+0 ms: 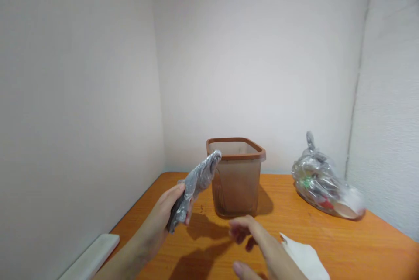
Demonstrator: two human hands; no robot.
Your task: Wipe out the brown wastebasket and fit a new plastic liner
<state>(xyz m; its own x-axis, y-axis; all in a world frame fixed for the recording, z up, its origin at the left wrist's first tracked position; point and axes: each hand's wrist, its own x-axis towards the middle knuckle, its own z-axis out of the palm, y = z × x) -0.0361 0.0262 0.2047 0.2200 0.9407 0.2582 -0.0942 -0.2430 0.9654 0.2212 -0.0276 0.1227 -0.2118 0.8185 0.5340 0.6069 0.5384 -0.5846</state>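
My left hand [173, 205] is closed around a bunched grey plastic bag [199, 177], thin and shiny, slanting up to the right. The bag's upper end overlaps the near left side of a translucent brown bin [237, 188] with a solid brown rim, standing upright. My right hand [252, 240], slightly blurred, hovers over the table in front of the bin, fingers apart and holding nothing. Beside the right wrist lies a white sheet-like piece [306, 256], partly hidden by the forearm.
A knotted clear plastic bag [324, 184] full of mixed rubbish rests at the table's right rear. The orange wooden table [281, 210] meets white walls behind and at the sides. A white ledge-like bar [93, 256] lies along the left edge.
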